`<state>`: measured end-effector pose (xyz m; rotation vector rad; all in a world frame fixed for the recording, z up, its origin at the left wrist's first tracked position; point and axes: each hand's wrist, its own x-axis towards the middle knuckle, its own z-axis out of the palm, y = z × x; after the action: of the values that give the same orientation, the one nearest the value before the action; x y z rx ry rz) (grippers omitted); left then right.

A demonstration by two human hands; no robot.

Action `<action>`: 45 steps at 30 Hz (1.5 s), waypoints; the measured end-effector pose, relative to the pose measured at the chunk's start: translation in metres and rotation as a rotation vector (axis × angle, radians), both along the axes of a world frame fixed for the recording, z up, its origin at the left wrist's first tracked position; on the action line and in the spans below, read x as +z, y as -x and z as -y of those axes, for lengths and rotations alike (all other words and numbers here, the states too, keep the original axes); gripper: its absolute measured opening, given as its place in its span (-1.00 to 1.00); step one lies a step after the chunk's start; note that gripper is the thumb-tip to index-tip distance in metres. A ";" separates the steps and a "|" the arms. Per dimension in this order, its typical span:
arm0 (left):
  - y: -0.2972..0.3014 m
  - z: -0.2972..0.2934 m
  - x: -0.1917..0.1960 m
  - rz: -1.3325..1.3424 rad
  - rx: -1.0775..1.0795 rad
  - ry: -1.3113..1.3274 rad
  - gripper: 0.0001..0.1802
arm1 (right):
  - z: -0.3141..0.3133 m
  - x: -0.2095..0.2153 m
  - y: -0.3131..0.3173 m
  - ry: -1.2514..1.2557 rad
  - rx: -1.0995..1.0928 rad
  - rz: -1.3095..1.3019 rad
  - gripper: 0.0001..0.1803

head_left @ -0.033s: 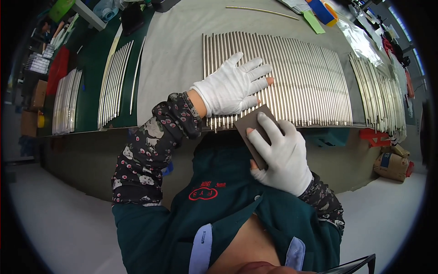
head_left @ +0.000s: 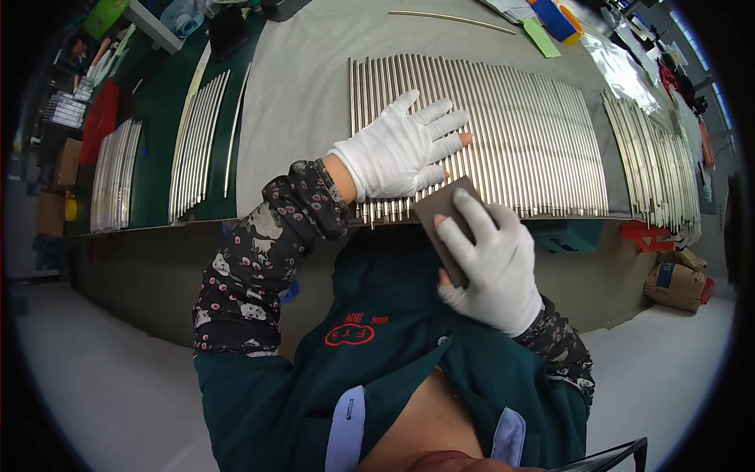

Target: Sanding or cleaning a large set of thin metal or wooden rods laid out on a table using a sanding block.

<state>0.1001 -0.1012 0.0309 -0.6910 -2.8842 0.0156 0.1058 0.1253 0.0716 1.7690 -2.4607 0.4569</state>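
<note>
A wide row of thin, shiny metal rods (head_left: 519, 134) lies side by side on the grey-covered table. My left hand (head_left: 401, 149), in a white glove with some bare fingertips, rests flat across the left part of the row with its fingers spread. Gloved in the same way, my right hand (head_left: 495, 267) grips a flat grey-brown sanding block (head_left: 440, 206) between thumb and fingers. The block is tilted at the row's near ends, by the table's front edge. It overlaps some rod ends in view; whether it touches them I cannot tell.
More rods lie in a bundle at the right (head_left: 653, 165) and in a group on the green surface at the left (head_left: 200, 145). A single rod (head_left: 452, 20) lies beyond the row, near a blue tape roll (head_left: 554, 20). A red bin (head_left: 649, 236) stands below the table edge.
My right hand and the sanding block have shifted slightly to the right along the near rod ends. My left hand and the rods have stayed in place.
</note>
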 end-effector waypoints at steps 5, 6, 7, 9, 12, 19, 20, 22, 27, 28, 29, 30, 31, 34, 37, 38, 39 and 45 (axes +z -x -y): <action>-0.002 0.000 0.001 0.023 0.022 0.005 -0.39 | -0.010 0.004 0.016 0.069 -0.144 -0.116 -0.32; -0.002 -0.001 0.001 0.022 0.018 0.005 -0.39 | -0.004 0.007 0.008 0.099 -0.003 -0.008 -0.32; -0.001 -0.001 0.000 0.004 0.010 0.004 -0.39 | 0.002 0.002 0.000 -0.032 0.027 0.007 -0.31; -0.002 0.000 -0.001 0.004 0.004 0.009 -0.37 | -0.007 0.000 0.007 0.044 -0.089 -0.054 -0.31; -0.006 0.007 -0.001 -0.004 -0.003 -0.084 -0.35 | -0.022 0.000 0.020 0.098 -0.218 -0.131 -0.29; -0.016 0.031 0.004 0.004 0.116 0.014 -0.30 | 0.013 -0.004 -0.002 -0.006 0.239 0.020 -0.33; -0.016 0.028 0.005 0.026 0.128 0.035 -0.31 | 0.008 -0.003 0.003 -0.005 0.174 0.053 -0.33; -0.019 0.030 0.004 0.048 0.149 0.017 -0.31 | -0.004 0.003 0.015 0.049 -0.036 -0.141 -0.34; -0.014 0.029 0.004 0.048 0.135 0.027 -0.30 | 0.021 0.002 -0.001 -0.021 0.259 0.056 -0.37; -0.015 0.028 0.005 0.049 0.133 0.025 -0.30 | 0.020 -0.002 0.001 0.001 0.220 0.086 -0.36; -0.014 0.026 0.006 0.051 0.126 0.033 -0.30 | 0.012 0.001 0.007 0.015 0.076 0.002 -0.34; -0.019 0.028 0.007 0.056 0.143 0.047 -0.30 | 0.003 0.004 0.015 0.035 -0.044 -0.079 -0.32; -0.020 0.028 0.006 0.059 0.155 0.048 -0.30 | -0.006 0.001 0.021 0.051 -0.120 -0.184 -0.28; -0.016 0.027 0.004 0.049 0.124 0.054 -0.29 | 0.012 0.009 0.008 0.128 0.110 0.055 -0.30; -0.012 0.028 -0.001 -0.016 0.127 0.043 -0.29 | 0.020 0.005 0.003 -0.018 0.182 0.003 -0.31; -0.010 0.028 0.000 -0.019 0.127 0.044 -0.29 | 0.009 0.006 0.012 0.007 0.081 -0.026 -0.31; -0.013 0.030 0.003 0.012 0.136 0.042 -0.28 | 0.000 0.004 0.021 0.060 -0.042 -0.118 -0.31; -0.027 0.025 0.004 -0.076 0.112 -0.017 -0.05 | -0.026 0.002 0.035 0.205 -0.124 -0.149 -0.36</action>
<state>0.1274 -0.1262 0.0349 -0.5129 -2.8426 0.0310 0.0707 0.1511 0.0736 1.5057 -2.3124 0.5248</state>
